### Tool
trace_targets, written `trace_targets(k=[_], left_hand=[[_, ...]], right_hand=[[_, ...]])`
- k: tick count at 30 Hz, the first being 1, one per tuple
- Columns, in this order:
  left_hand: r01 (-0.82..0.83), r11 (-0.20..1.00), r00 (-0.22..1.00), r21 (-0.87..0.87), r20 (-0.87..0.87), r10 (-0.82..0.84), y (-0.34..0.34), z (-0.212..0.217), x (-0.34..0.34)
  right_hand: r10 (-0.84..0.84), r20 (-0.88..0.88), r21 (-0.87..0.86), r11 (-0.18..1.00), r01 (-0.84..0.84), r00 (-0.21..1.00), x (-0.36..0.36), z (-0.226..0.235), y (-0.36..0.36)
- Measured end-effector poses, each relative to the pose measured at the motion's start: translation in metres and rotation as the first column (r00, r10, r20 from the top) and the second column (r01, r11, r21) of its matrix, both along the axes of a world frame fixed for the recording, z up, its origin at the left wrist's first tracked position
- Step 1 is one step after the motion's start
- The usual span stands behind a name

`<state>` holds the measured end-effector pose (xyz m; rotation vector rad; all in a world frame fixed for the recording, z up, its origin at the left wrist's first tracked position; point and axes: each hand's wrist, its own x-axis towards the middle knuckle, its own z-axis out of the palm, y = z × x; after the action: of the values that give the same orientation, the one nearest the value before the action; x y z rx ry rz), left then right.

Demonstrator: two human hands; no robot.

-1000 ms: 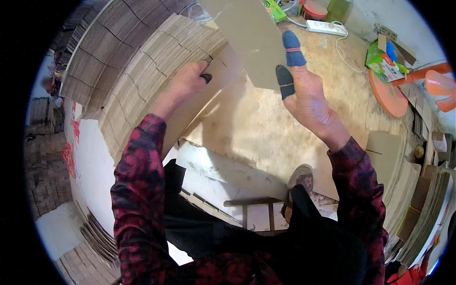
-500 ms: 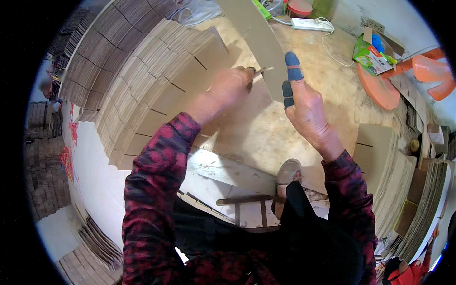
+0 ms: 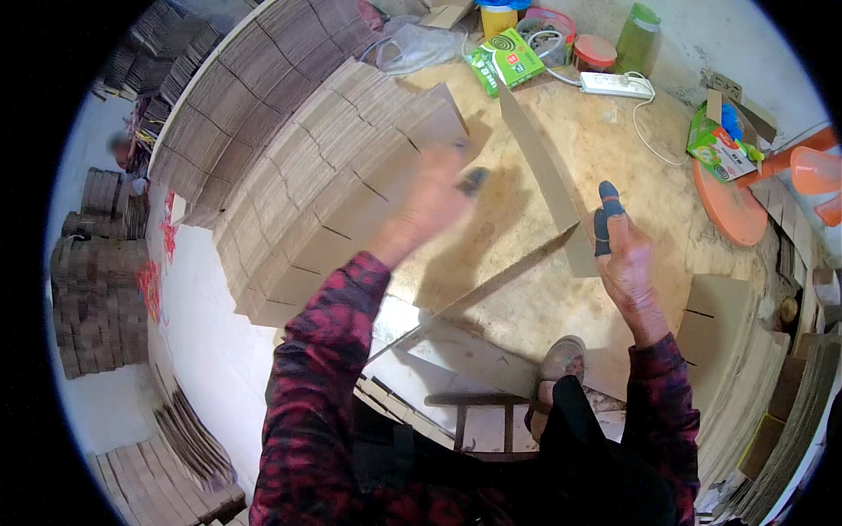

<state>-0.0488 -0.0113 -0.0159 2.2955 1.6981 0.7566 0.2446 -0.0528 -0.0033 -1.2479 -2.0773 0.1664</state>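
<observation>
Over the right end of a long row of stacked cardboard strips [image 3: 298,167], my left hand [image 3: 425,210] is blurred by motion. Its dark-covered thumb is apart from the other fingers, and I see nothing held. My right hand [image 3: 630,263], with dark covers on two fingers, grips the lower right edge of an upright cardboard strip [image 3: 539,158]. A second cardboard strip [image 3: 491,294] slants from lower left and meets the first near its lower end, the two forming a cross-like joint.
A wooden tabletop [image 3: 653,210] lies under the work. Along its far side are a green box [image 3: 507,61], a white power strip [image 3: 614,84] and a green-lidded jar [image 3: 638,39]. An orange fan [image 3: 732,210] stands at right, near more stacked cardboard [image 3: 715,333]. A wooden stool [image 3: 482,401] is below.
My left hand has moved from the upright strip to the row of stacked strips. A second strip now crosses the upright one, which my right hand still holds. The view has shifted.
</observation>
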Motion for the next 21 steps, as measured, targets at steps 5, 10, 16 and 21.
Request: trace_targets(k=[5,10,16,21], left_hand=[[-0.143,0.961,0.793,0.238,-0.553,0.255,0.008,0.005,-0.098],[-0.334,0.941,0.915,0.061,-0.220,0.339,0.007,0.034,-0.118],[-0.206,0.960,0.966,-0.191,-0.198,0.168,0.005,0.027,-0.109],[-0.061,0.996,0.988,-0.067,-0.143,0.051,0.022,0.015,-0.084]], right_hand=[[0.120,0.180,0.163,0.975,-0.150,0.976,-0.028,0.018,0.040],[0.092,0.244,-0.248,0.968,-0.029,0.965,-0.039,0.006,0.049],[0.116,0.092,-0.270,0.959,-0.088,0.989,-0.039,0.043,0.024],[0.282,0.089,-0.145,0.953,-0.267,0.955,-0.028,0.076,-0.002]])
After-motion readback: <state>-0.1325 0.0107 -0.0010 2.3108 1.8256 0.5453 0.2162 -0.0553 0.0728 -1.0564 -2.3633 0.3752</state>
